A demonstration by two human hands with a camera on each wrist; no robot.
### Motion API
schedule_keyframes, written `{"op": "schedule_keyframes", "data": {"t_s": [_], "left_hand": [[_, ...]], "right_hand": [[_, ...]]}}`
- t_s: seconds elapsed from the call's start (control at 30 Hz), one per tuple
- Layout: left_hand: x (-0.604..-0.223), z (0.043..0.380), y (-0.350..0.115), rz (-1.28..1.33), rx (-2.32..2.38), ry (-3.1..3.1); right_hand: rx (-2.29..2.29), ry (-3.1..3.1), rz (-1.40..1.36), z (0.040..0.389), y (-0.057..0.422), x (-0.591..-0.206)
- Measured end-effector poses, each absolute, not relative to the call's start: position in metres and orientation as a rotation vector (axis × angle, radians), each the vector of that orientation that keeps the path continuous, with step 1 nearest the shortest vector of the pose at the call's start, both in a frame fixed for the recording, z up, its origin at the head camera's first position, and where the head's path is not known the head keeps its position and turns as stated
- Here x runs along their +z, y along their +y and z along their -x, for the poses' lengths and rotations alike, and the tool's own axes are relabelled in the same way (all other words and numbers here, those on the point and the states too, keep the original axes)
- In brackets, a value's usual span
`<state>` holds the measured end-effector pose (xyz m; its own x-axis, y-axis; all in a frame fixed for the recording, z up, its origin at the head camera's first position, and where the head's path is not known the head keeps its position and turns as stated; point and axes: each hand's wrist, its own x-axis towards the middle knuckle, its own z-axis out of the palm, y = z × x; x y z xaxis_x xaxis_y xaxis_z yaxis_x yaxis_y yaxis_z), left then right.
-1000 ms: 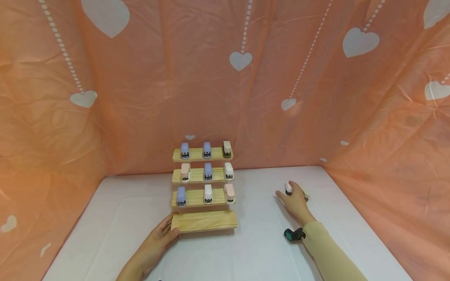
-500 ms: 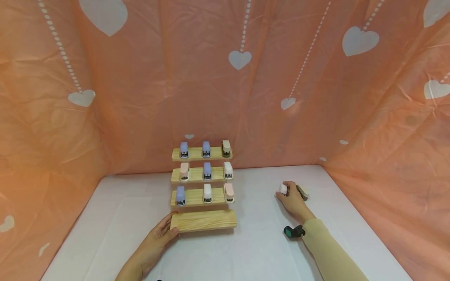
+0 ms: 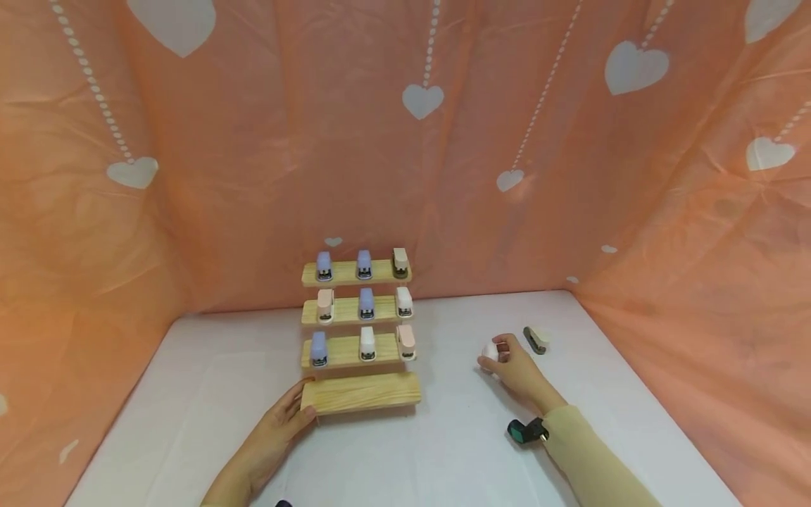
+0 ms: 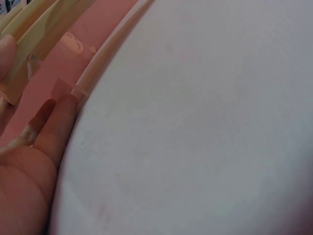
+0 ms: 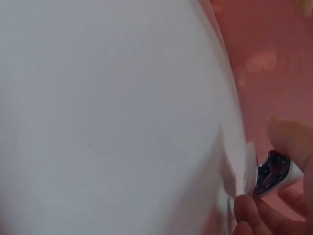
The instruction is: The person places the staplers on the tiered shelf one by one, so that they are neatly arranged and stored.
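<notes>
My left hand (image 3: 279, 428) grips the left end of the lowest, bare wooden shelf board (image 3: 364, 393), thumb in front and fingers around the side. In the left wrist view the palm and fingers (image 4: 56, 132) lie beside a clear support. My right hand (image 3: 521, 372) pinches a small white stapler (image 3: 489, 353) between thumb and fingers, at or just above the table. The right wrist view shows the dark metal front of that white stapler (image 5: 274, 172). Its far side is hidden by the fingers. Behind the right hand, a cream stapler with a dark base (image 3: 536, 340) lies on the table.
Three upper boards bear several mini staplers, among them a purple one (image 3: 319, 348), a white one (image 3: 367, 343) and a pink one (image 3: 406, 341). A white cloth covers the table (image 3: 431, 458). An orange curtain with hearts (image 3: 355, 169) encloses the back and sides.
The right hand has drawn the white stapler left and nearer, away from the cream stapler, which is now uncovered. The left hand keeps its grip on the board. The head view has shifted slightly.
</notes>
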<state>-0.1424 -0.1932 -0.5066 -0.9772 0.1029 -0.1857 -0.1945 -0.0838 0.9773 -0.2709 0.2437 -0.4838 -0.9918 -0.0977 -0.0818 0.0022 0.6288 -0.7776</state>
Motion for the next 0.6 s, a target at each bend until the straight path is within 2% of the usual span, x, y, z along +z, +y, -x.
{"op": "schedule_keyframes", "data": {"t_s": [0.6], "left_hand": [[-0.49, 0.141, -0.194, 0.119, 2.181, 1.867]], "right_hand": [[-1.438, 2.668, 0.605, 0.2, 0.157, -0.467]]}}
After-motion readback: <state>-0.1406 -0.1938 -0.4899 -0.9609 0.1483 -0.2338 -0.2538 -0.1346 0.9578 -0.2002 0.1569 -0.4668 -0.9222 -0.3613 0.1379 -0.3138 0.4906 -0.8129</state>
